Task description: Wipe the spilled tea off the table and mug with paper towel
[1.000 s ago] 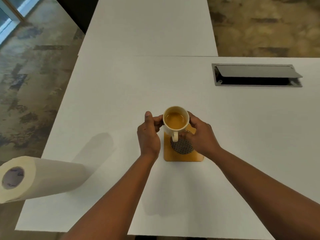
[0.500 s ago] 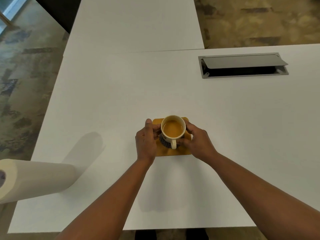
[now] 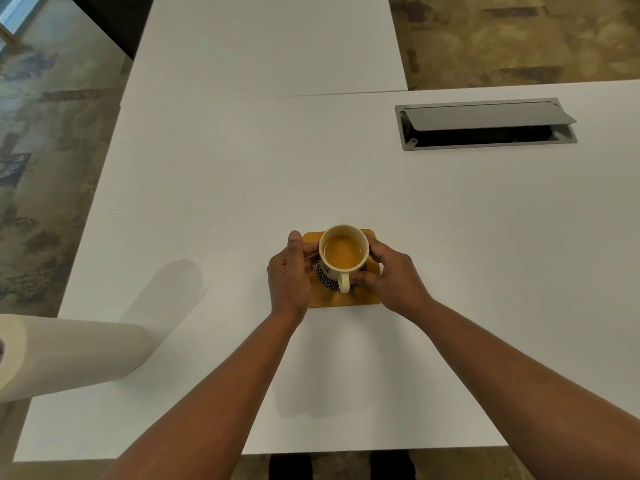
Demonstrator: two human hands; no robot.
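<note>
A cream mug (image 3: 343, 252) full of brown tea stands over a yellow square coaster (image 3: 360, 299) with a dark patterned round disc, its handle turned toward me. My left hand (image 3: 289, 275) grips the mug's left side and my right hand (image 3: 393, 275) grips its right side. A white paper towel roll (image 3: 69, 355) stands at the table's near left corner. No spilled tea shows on the white table (image 3: 242, 188).
A metal cable hatch (image 3: 485, 124) with its lid propped open is set into the table at the far right. A second white table (image 3: 266, 43) adjoins at the back. The table's near edge runs just below my forearms, with patterned floor on the left.
The mug has come from the coaster's far edge to over its middle, covering the patterned disc. Both hands stayed on it. The view shifted a little.
</note>
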